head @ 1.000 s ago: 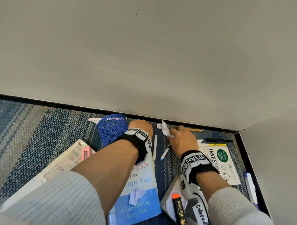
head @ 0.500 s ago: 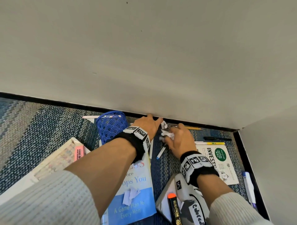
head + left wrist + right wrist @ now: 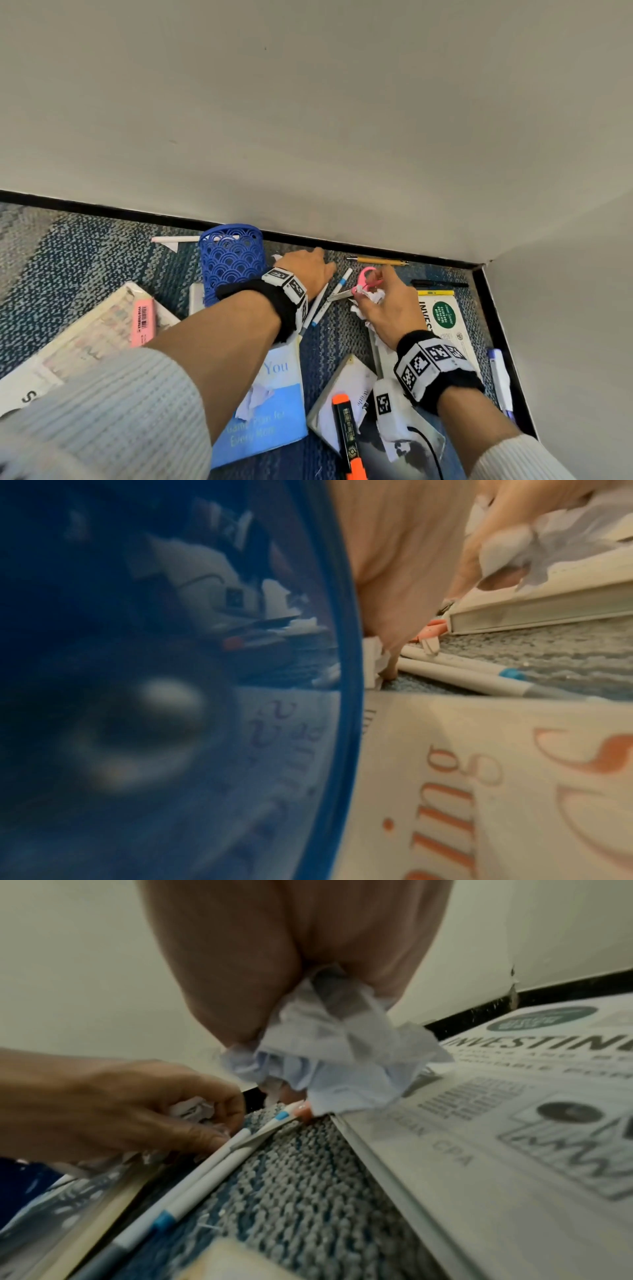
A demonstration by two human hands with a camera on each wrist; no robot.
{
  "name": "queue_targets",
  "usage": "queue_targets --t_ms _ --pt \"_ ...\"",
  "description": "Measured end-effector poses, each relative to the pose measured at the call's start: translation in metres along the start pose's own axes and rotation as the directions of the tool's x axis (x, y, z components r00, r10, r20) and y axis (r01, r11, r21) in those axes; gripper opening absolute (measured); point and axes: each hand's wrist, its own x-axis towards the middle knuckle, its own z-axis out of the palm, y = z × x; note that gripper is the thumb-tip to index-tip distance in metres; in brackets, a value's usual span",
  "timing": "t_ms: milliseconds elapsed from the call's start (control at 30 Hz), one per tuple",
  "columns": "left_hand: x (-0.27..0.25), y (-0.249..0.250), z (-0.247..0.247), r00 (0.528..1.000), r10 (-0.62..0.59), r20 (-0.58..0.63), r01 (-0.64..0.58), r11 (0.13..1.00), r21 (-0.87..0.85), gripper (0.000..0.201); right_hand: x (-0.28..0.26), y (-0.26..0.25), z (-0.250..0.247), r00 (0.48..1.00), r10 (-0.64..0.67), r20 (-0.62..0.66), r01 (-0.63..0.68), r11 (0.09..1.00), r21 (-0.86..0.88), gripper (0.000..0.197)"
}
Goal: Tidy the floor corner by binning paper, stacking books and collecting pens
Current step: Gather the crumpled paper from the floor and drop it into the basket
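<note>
Two white pens, parallel, tips toward wall.

Bare carpet lies open on the far left, while the blue mesh cup, two white pens and the investing book crowd the corner.

- pen basket: blue, scalloped lattice
- carpet: blue-grey speckled
- scissors: pink handles
- highlighter: orange and black
- eraser: pink
- crumpled paper: white
</note>
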Motion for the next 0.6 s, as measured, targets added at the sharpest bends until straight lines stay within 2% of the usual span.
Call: queue_targets --t_ms 133,233,333,400,467,533,600 --pt "-0.011 0.01 -0.008 0.999 -0.04 -0.032 0.041 0.999 0.027 0.032 -0.009 -0.005 -0.008 0.999 -0.014 0.035 0.019 0.992 -0.123 0.017" --pt "-0.022 0.017 -0.02 0.992 -0.014 -0.124 0.011 1.0 -0.025 0.027 -0.014 -0.013 -0.016 0.999 -0.04 0.016 0.043 0.975 -0.218 0.033" --pt "-0.041 0.031 -0.037 0.977 0.046 -0.207 -0.067 0.993 -0.097 0.025 -0.015 -0.025 -0.025 0.999 -0.032 -0.024 0.024 0.965 -0.262 0.028" --pt "-0.056 0.031 -0.056 0.956 0.04 -0.291 -0.082 0.988 -0.134 0.023 -0.015 -0.041 -0.031 0.997 -0.061 -0.036 0.048 0.953 -0.298 0.026" --pt "-0.075 0.022 -0.08 0.921 0.014 -0.389 -0.077 0.986 -0.148 0.018 -0.017 -0.064 -0.039 0.991 -0.119 -0.058 0.093 0.936 -0.339 0.031" --pt "-0.099 0.001 -0.103 0.876 -0.062 -0.478 -0.044 0.977 -0.207 0.007 -0.021 -0.093 -0.045 0.98 -0.179 -0.086 0.137 0.923 -0.36 0.037" --pt "-0.122 -0.032 -0.115 0.857 -0.178 -0.484 0.028 0.953 -0.3 0.013 -0.026 -0.124 -0.046 0.967 -0.236 -0.101 0.185 0.914 -0.361 0.039"
